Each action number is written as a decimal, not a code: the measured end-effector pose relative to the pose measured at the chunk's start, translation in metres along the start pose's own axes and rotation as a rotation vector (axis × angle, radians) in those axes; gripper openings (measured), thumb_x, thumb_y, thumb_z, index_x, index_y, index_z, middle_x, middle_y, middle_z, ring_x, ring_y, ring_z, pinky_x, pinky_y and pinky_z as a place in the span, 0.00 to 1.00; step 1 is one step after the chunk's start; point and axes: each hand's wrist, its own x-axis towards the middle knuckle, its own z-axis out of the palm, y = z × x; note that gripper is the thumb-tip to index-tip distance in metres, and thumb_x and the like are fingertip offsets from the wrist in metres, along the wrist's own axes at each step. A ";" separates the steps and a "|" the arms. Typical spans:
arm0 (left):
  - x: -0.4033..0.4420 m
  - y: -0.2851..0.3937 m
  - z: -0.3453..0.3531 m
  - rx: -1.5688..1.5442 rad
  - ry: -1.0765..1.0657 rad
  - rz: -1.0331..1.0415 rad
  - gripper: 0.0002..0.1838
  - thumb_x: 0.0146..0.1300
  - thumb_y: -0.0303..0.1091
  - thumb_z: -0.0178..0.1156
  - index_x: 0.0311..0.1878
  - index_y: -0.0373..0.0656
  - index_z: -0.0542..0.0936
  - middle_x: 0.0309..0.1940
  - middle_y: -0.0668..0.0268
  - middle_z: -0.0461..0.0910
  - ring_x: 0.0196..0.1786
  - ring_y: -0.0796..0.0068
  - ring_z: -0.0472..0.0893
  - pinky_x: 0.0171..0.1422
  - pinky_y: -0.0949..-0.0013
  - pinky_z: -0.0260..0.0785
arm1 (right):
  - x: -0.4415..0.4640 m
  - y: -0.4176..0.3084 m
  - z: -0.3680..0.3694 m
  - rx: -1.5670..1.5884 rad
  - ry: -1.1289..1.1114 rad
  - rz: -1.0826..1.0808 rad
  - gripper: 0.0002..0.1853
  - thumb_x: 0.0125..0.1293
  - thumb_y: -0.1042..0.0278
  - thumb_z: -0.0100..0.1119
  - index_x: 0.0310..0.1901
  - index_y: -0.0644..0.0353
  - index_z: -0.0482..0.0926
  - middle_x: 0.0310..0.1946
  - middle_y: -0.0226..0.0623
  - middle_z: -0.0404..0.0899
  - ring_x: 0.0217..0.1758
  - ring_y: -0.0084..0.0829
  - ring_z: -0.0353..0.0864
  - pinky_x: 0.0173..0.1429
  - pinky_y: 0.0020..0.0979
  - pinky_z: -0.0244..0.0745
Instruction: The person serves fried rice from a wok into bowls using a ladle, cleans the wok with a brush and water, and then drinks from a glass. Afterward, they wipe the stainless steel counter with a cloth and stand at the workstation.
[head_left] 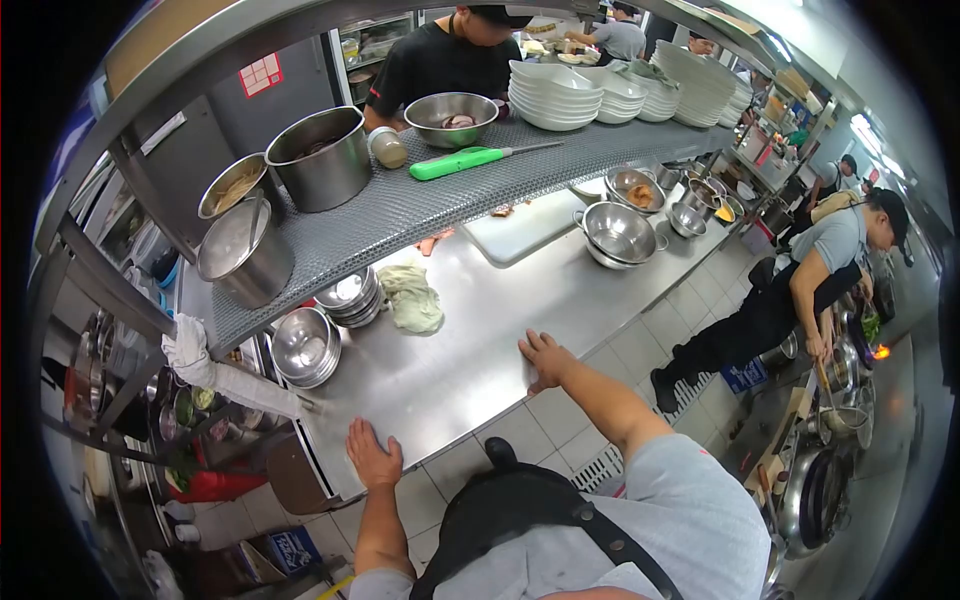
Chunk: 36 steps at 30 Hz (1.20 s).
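Note:
My left hand lies flat near the front edge of the steel counter, fingers spread and holding nothing. My right hand rests on the same counter's front edge, its fingers apart and nothing in them. Beyond my left hand are stacked steel bowls and a crumpled pale cloth. A white cutting board lies farther back, with steel colanders to its right. Small orange-pink pieces sit left of the board.
The raised shelf holds steel pots, a green-handled knife, a bowl and stacked white dishes. One person stands behind it; another person works at a stove with a flame on the right.

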 end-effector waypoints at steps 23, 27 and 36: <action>0.000 -0.005 0.003 -0.001 -0.011 0.003 0.40 0.63 0.46 0.60 0.75 0.32 0.67 0.80 0.50 0.63 0.85 0.52 0.56 0.89 0.47 0.40 | -0.003 -0.004 -0.009 0.008 -0.050 0.021 0.70 0.49 0.44 0.85 0.86 0.45 0.45 0.88 0.39 0.33 0.90 0.51 0.38 0.86 0.55 0.55; -0.002 -0.006 0.004 -0.003 0.009 0.021 0.40 0.63 0.45 0.60 0.75 0.32 0.68 0.80 0.50 0.63 0.84 0.51 0.56 0.89 0.46 0.41 | -0.002 -0.005 -0.010 -0.007 -0.068 0.023 0.70 0.50 0.43 0.84 0.86 0.45 0.44 0.88 0.39 0.32 0.90 0.51 0.38 0.87 0.55 0.55; -0.001 -0.004 0.001 -0.017 0.024 0.030 0.39 0.63 0.44 0.61 0.75 0.32 0.67 0.79 0.50 0.63 0.84 0.50 0.58 0.89 0.46 0.42 | 0.003 -0.002 -0.004 -0.020 -0.071 0.031 0.70 0.50 0.41 0.84 0.87 0.45 0.42 0.89 0.39 0.31 0.90 0.50 0.37 0.86 0.55 0.55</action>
